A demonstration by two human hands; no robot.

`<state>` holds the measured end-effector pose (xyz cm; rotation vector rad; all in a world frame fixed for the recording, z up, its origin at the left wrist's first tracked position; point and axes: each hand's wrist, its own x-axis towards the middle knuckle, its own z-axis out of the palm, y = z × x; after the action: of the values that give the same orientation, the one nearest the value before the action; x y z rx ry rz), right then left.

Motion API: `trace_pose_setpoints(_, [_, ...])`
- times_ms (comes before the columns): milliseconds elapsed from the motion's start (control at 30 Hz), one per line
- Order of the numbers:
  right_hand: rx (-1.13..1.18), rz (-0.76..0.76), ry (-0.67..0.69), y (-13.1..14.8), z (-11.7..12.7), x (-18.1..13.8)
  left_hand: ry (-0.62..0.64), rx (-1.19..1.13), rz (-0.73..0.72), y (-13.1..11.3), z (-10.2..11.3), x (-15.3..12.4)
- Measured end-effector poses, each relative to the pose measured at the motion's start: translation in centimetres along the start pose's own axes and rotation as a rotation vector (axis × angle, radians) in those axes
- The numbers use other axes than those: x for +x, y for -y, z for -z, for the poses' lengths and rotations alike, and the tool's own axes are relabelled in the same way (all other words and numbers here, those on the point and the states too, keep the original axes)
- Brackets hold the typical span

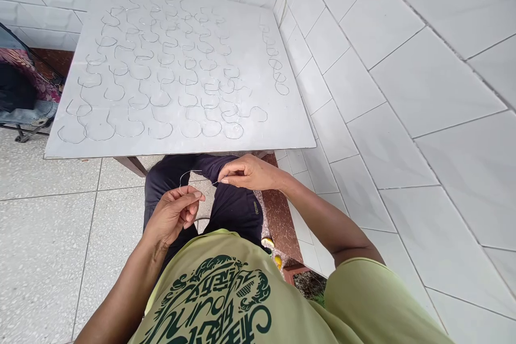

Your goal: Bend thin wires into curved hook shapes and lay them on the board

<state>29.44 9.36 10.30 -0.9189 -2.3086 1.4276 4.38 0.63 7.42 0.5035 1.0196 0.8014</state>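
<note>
Holding a thin curved wire (181, 179), the left hand (175, 212) works above the lap, in front of the near edge of the bench (246, 35). Its grip is closed, with the thumb and forefinger pinched on the wire; the curve rises above the fingertips and its upper end points toward the right hand (252, 172).

The right hand sits just beyond the left, near the bench edge, palm down. Its grip is clamped, thumb against forefinger, on a wire end (215, 183) that projects toward the left hand. The wire is fine at this scale; the two visible portions appear to belong to one piece, but the join cannot be confirmed.

On the white bench top lie many bent wires (188, 78), set out in several columns, mostly S-shaped and some touching or overlapping. A separate column of looped wires (276, 63) lies along the right side, near the tiled wall (382, 64).
</note>
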Motion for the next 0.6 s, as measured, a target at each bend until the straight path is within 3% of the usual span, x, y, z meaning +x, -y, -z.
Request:
trace_pose_setpoints(133, [0.231, -0.100, -0.086, -0.5, -1.1, -0.5, -0.035, 0.016, -0.026, 0.1, 0.3, 0.0])
trace_pose_setpoints(233, [0.250, -0.108, -0.201, -1.0, -1.9, -0.7, -0.053, 0.015, -0.022, 0.0, 0.6, 0.0])
trace_pose_setpoints(367, [0.030, 0.015, -0.291, -1.2, -2.1, -0.7, -0.047, 0.001, -0.007, -0.3, 1.0, -0.2])
trace_pose_setpoints(600, [-0.530, 0.230, -0.241, -1.5, -1.6, -0.3, -0.054, -0.031, 0.014, -0.9, 1.7, -0.7])
